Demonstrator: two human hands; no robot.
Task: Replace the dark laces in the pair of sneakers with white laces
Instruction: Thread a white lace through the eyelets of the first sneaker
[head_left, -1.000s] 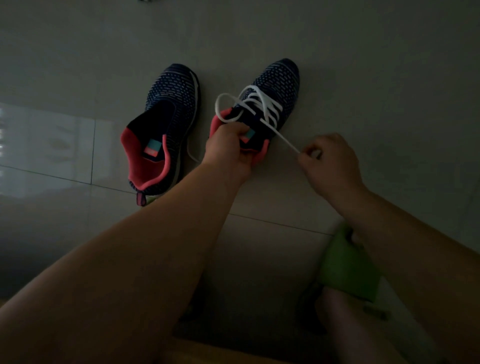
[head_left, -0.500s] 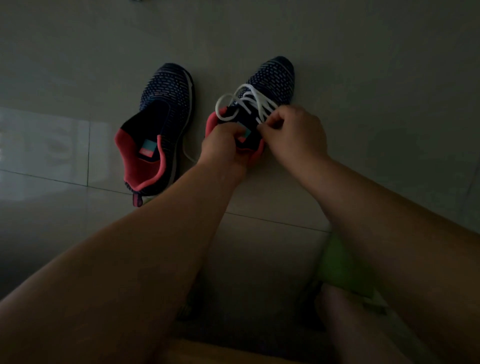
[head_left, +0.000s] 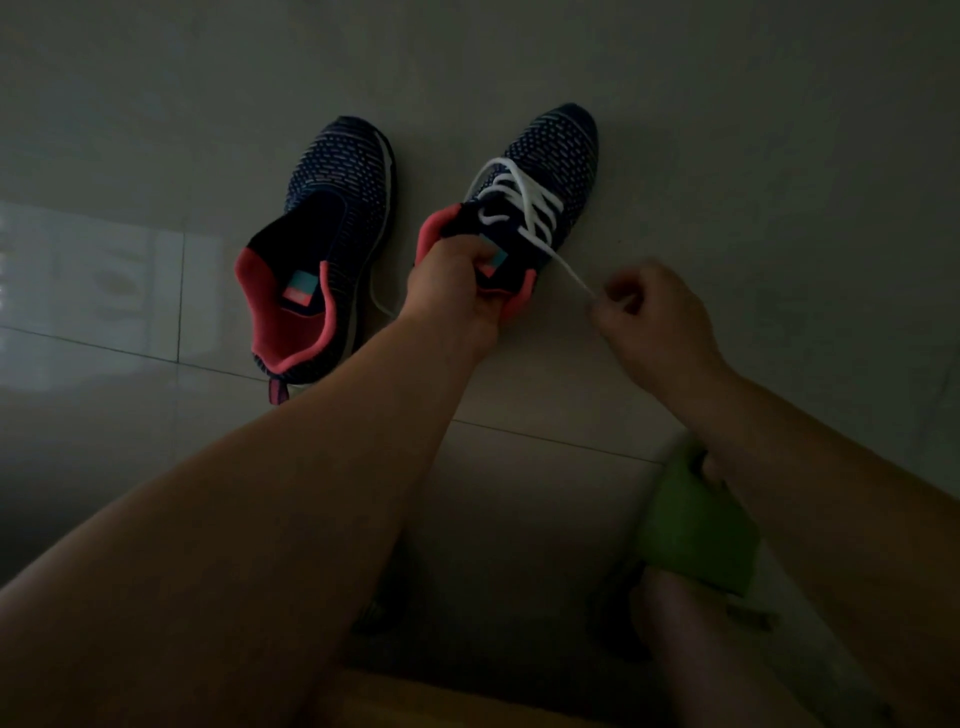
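Gripping the pink collar at the heel, the left hand (head_left: 457, 291) has its fingers curled into the opening of the right-side sneaker (head_left: 524, 202) and keeps it steady on the floor (head_left: 753, 156). Just beside it, the right hand (head_left: 649, 317) is closed with its fingertips pinching one end of the white lace (head_left: 519, 202), which runs taut from that pinch up to the eyelets and crosses the tongue in several rows. Another stretch of white lace trails down onto the floor between the two shoes. The left-side sneaker (head_left: 322, 244), dark knit with a pink lining, sits close by with no lace visible in it, toe pointing away. Nearer the person, under the right forearm, lies a green thing (head_left: 696, 530) too dim to identify. Pale tiles with faint grout lines run under everything.
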